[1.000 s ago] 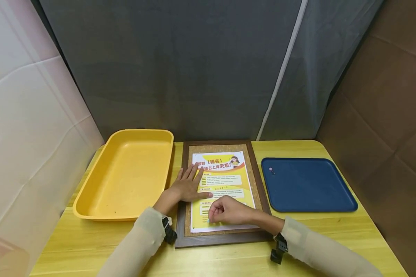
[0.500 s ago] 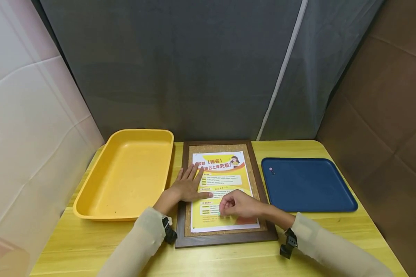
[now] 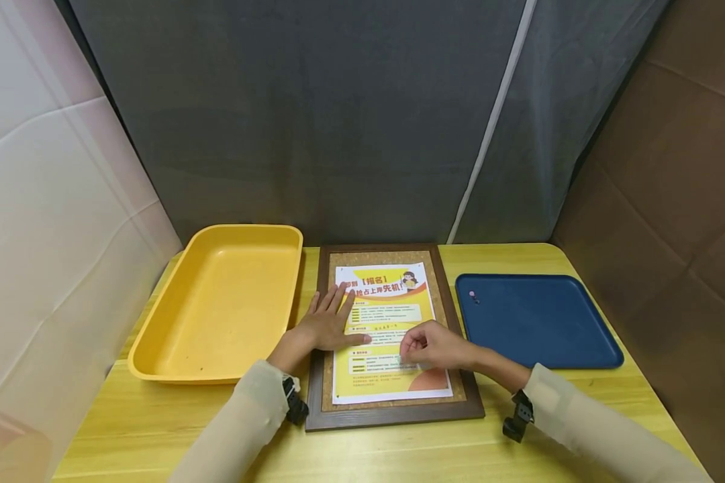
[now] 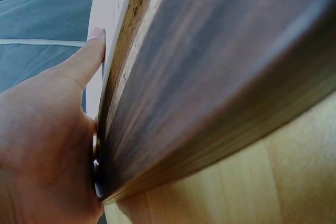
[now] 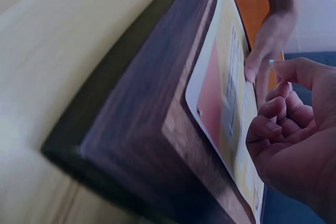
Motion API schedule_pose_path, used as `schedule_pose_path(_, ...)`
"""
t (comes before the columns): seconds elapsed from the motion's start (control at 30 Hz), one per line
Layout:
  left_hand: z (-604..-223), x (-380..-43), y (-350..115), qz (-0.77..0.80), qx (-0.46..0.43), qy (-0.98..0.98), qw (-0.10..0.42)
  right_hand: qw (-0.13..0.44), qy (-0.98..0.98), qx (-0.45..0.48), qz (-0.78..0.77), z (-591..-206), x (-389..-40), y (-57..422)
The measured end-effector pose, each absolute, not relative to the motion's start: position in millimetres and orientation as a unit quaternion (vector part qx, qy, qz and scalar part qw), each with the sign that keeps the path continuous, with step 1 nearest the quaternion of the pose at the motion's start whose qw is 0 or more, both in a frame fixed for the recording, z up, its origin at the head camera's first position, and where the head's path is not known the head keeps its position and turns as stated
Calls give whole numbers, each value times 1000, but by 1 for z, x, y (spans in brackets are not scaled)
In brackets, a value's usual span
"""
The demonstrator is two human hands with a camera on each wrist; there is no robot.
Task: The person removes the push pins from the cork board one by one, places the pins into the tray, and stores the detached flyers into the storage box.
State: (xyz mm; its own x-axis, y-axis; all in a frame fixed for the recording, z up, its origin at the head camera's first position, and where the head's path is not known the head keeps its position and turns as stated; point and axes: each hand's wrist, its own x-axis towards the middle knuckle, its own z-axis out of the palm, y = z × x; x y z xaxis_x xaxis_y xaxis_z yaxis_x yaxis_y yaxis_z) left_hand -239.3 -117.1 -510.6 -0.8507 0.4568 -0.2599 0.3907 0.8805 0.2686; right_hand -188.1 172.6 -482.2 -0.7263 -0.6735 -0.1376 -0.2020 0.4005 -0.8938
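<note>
A yellow and white printed poster point(image 3: 393, 313) lies on a cork board with a dark brown wooden frame point(image 3: 393, 421). My left hand point(image 3: 325, 333) rests flat on the poster's left side, fingers spread, with its palm over the frame's edge; the left wrist view has the thumb point(image 4: 86, 59) along the paper. Above the poster's lower right part, my right hand point(image 3: 436, 346) pinches a small pale green push pin point(image 5: 272, 63) between thumb and index finger. Its other fingers are curled in. A small dark dot point(image 5: 199, 112) marks the poster's near right corner.
A deep yellow tray point(image 3: 139, 365) stands left of the board. To the right lies a shallow blue tray point(image 3: 544, 322), with a tiny pink piece point(image 3: 472, 294) and a dark one near its left corner. Grey cloth point(image 3: 290, 134) hangs behind the wooden table point(image 3: 157, 429).
My right hand has moved right and slightly away from me over the poster, from its lower left part, still pinching the pin. The left hand has stayed in place.
</note>
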Motion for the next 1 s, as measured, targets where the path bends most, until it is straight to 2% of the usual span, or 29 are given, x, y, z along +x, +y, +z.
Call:
schedule_pose_path(0.43, -504, -236, -116, 106, 222, 955, 167, 227, 818, -238, -472, -479, -200, 201)
schedule_pose_path(1.0, -519, -245, -119, 99, 224, 957, 158, 188, 840, -216, -460, -476, -216, 236)
